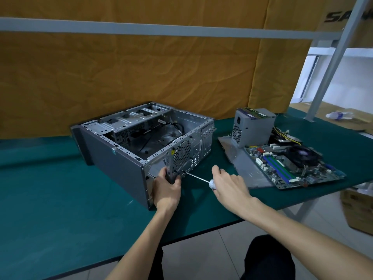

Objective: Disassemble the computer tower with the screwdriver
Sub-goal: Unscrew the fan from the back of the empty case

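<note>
here, hands drive a slim steel screwdriver into the boxy metal tower.

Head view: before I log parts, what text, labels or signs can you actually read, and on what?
"SA", cut off by the frame edge: large black letters on the brown cardboard box at upper right.
Yellow warning sticker on the grey metal computer tower: too small to read.
Green motherboard markings: blurred.
Grey power supply label: unreadable.
</note>
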Tool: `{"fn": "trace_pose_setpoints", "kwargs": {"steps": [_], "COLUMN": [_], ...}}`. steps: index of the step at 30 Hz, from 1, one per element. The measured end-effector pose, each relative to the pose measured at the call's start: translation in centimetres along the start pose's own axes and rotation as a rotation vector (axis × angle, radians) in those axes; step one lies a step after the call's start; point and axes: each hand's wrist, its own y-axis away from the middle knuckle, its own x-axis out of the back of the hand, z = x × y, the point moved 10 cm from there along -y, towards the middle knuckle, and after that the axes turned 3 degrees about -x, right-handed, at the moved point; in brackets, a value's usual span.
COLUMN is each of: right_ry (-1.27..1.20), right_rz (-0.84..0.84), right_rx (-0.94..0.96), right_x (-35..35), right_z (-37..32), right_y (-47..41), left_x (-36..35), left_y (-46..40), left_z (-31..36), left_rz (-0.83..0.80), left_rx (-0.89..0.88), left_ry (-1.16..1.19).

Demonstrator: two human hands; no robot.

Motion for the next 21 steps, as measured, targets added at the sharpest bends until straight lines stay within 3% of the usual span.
{"fn": "trace_pose_setpoints", "kwargs": {"steps": [7,13,21], "right_ry": [0.045,0.038,0.011], "right_rz": [-0.069,0.013,0.031], "right_rx": [0.028,-0.038,0.023], "right_x": [-1.4,-0.3,-1.4], "right_z": [-0.2,0.3,0.7], "right_y": [0.6,0.3,0.6], "left_x": [0.0,0.2,0.1], "left_y": [0.0,0.2,0.1], "left_z": [0.1,0.3,0.1], "left_rz": [0.011,0.025,0.024], "left_rx": [-0.014,-0.02,-0.009], "left_ry": [-0.02,-0.029,-0.038]}}
